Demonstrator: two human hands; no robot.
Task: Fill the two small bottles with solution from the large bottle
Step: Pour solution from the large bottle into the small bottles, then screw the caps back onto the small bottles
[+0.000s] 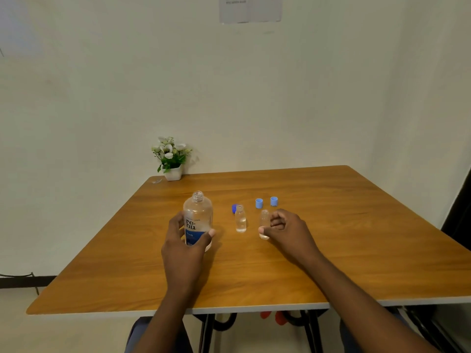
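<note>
The large clear bottle with a blue and white label stands uncapped and upright on the wooden table. My left hand grips its lower half. Two small clear bottles stand uncapped to its right. The left small bottle stands free and holds clear liquid. My right hand holds the right small bottle with curled fingers, the thumb across its lower part. Behind them lie a dark blue cap and two light blue caps.
A small white pot of white flowers stands at the table's far left corner against the wall. A paper sheet hangs on the wall. Table legs and something red show under the near edge.
</note>
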